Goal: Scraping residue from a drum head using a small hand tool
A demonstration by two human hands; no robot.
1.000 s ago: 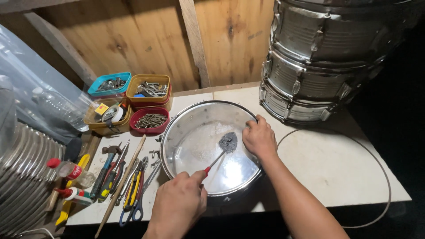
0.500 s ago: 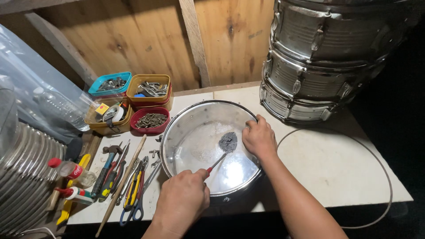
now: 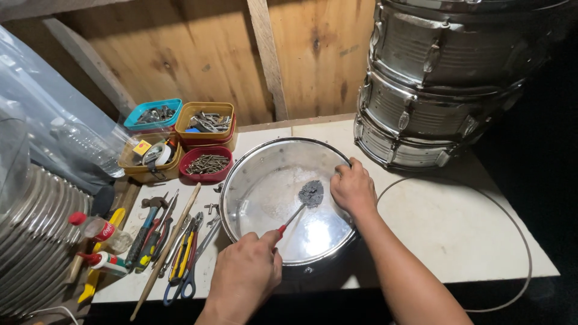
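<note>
A snare drum [image 3: 259, 204] with a shiny clear head lies flat on the white table [image 3: 445, 235] in front of me. My left hand [image 3: 244, 280] grips a red-handled screwdriver [image 3: 292, 218] whose tip points at a small grey patch [image 3: 311, 192] on the drum head. My right hand [image 3: 352, 189] rests on the drum head beside the right rim, its fingers next to the grey patch.
Stacked chrome drums [image 3: 433, 90] stand at the back right. Trays of screws and parts [image 3: 205, 162] sit at the back left. Hand tools [image 3: 174, 247] and glue bottles [image 3: 99, 262] lie along the left. A thin metal hoop [image 3: 512, 229] rests on the table's right side.
My left hand has shifted slightly on the screwdriver handle, covering more of it. The right hand and drum stay where they were.
</note>
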